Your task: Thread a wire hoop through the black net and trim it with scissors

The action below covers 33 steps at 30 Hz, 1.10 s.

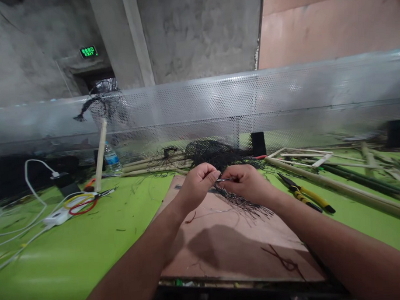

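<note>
Over the far part of the board (187,266), your left hand (198,183) seemingly pinches the gathered end of the black netting (246,204), your right hand (246,182) clasping a thin metallic piece (225,179) — loose strands look unfinished.

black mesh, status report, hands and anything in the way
Right hand pinching thin silvery piece; left hand close by, hold unclear. Black mesh below right hand, over board. Pliers off right, not in the way.
</note>
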### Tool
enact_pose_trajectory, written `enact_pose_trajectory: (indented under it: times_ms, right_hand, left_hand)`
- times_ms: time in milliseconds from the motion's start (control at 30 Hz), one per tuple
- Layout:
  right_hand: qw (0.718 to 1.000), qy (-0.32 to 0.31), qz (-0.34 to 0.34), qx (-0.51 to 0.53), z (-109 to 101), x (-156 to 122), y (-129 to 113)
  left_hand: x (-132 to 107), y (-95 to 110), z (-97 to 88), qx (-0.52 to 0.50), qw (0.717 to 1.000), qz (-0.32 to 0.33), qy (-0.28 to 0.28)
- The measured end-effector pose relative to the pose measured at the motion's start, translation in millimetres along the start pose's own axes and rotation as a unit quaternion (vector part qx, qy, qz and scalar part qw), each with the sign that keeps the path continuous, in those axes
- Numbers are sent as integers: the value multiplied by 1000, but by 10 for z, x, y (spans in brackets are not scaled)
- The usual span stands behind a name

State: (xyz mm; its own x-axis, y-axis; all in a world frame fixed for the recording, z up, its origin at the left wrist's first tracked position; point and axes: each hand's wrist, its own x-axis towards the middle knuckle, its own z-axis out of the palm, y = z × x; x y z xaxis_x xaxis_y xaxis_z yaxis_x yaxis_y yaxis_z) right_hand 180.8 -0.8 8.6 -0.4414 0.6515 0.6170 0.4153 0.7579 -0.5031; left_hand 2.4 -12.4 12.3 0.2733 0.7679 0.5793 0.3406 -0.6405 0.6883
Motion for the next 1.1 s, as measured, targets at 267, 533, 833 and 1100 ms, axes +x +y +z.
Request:
enact_pose_trajectory:
  times_ms: [267,533,833,1100]
  right_hand:
    - [977,111,-39,-176,98,-47,29]
    - [991,-9,131,19,53,-1,61]
    - [892,-113,172,403,-1,10,63]
    - [911,12,162,380,6,53,64]
  left_hand:
    - [-11,-4,79,-57,997,-55,7]
    - [-28,63,47,35,999,-9,33]
    - [2,-44,-45,70,995,46,45]
    - [14,-37,-49,28,998,29,48]
